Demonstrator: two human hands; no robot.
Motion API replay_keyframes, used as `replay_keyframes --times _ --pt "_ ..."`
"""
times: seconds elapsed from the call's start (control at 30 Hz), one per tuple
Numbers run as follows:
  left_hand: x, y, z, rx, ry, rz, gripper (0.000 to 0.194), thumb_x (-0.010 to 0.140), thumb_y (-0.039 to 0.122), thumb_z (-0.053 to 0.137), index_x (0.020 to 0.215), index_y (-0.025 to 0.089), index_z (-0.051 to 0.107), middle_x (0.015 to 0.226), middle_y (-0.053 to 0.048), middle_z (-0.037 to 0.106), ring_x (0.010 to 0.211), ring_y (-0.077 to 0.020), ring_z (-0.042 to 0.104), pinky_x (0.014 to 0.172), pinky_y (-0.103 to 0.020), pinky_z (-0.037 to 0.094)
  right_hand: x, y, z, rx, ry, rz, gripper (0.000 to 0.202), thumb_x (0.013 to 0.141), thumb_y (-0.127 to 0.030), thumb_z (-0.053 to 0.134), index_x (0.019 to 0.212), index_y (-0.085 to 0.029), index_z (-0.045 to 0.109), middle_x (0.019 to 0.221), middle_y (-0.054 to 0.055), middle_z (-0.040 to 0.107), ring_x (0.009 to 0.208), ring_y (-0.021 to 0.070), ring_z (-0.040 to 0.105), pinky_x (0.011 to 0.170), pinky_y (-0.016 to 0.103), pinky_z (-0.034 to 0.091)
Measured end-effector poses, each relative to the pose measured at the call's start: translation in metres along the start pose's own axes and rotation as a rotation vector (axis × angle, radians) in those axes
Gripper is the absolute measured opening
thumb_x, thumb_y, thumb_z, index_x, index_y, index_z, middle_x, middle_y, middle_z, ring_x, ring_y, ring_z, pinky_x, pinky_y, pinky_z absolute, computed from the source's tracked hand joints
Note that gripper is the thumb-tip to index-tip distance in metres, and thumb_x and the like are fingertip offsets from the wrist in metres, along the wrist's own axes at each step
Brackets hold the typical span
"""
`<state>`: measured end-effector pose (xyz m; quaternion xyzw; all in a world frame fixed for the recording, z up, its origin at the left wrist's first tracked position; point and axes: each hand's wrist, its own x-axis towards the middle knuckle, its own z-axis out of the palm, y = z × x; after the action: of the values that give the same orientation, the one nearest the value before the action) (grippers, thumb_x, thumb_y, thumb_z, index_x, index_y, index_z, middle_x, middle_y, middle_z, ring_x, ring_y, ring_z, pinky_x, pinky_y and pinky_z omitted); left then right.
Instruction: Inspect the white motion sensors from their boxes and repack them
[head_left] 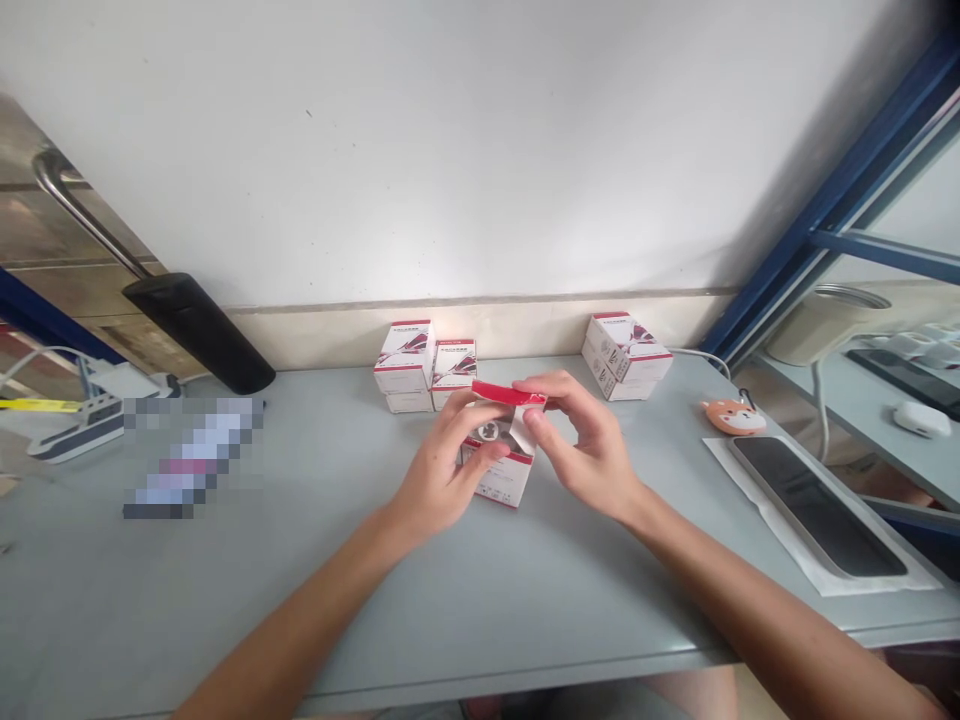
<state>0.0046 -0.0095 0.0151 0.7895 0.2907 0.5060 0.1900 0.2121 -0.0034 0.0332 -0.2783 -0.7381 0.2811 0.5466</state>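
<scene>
1 dark-screened, pale-framed phone (817, 505), on 1 white paper sheet (862, 586): right of the small white-and-red cardboard box (502, 482).
1 box, as named: top open, at the grey tabletop (525, 590), between 2 hands. Left hand (439, 470) grips its left side; right hand (589, 450) pinches its red-edged flap (510, 394).
1 orange-and-white animal-faced item (733, 416): right of the box.
2 groups of closed white-and-red cartons: behind the box, 1 leftward (405, 355), 1 rightward (628, 352).

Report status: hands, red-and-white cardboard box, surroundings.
Left hand on box, right hand at its raised red flap. Box open. Similar boxes behind.
</scene>
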Motion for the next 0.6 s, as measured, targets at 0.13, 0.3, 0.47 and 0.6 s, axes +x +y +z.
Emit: replay_keyframes --times 0.13,0.3,0.47,0.6 --pt "-0.002 -0.002 0.001 0.022 0.023 -0.014 0.022 0.105 0.037 0.060 0.122 0.027 0.070 0.131 -0.011 0.065 0.117 -0.0227 0.067 0.090 -0.034 0.061 -0.001 -0.002 0.004 0.003 -0.015 -0.046 0.018 0.104 -0.029 0.063 0.120 -0.029 0.071 0.114 0.006 0.069 0.106 0.0208 0.066 0.095 0.041 0.055" --pt "-0.008 -0.008 0.002 0.094 0.133 0.056 0.021 0.104 0.032 0.063 0.121 0.023 0.071 0.145 -0.015 0.061 0.125 -0.0271 0.067 0.085 -0.035 0.066 -0.002 -0.006 0.008 -0.082 0.009 -0.079 0.015 0.104 -0.024 0.062 0.113 -0.027 0.074 0.108 0.007 0.071 0.101 0.0211 0.069 0.093 0.041 0.057" --pt "-0.010 -0.010 0.008 0.042 0.193 0.160 0.043 0.097 0.013 0.070 0.137 0.024 0.060 0.146 -0.016 0.065 0.132 -0.0281 0.067 0.102 -0.042 0.063 0.002 0.000 0.001 -0.117 0.089 -0.119 0.016 0.103 -0.018 0.061 0.109 -0.026 0.074 0.102 0.005 0.073 0.095 0.0196 0.069 0.085 0.037 0.056" --pt "-0.010 -0.015 0.009 -0.031 0.220 0.103 0.059 0.096 0.011 0.070 0.148 0.028 0.049 0.153 -0.016 0.060 0.124 -0.0242 0.072 0.095 -0.039 0.065 0.002 0.005 -0.004 -0.091 -0.025 -0.105 0.016 0.102 -0.017 0.061 0.107 -0.025 0.074 0.110 0.007 0.071 0.102 0.0203 0.069 0.091 0.039 0.056"
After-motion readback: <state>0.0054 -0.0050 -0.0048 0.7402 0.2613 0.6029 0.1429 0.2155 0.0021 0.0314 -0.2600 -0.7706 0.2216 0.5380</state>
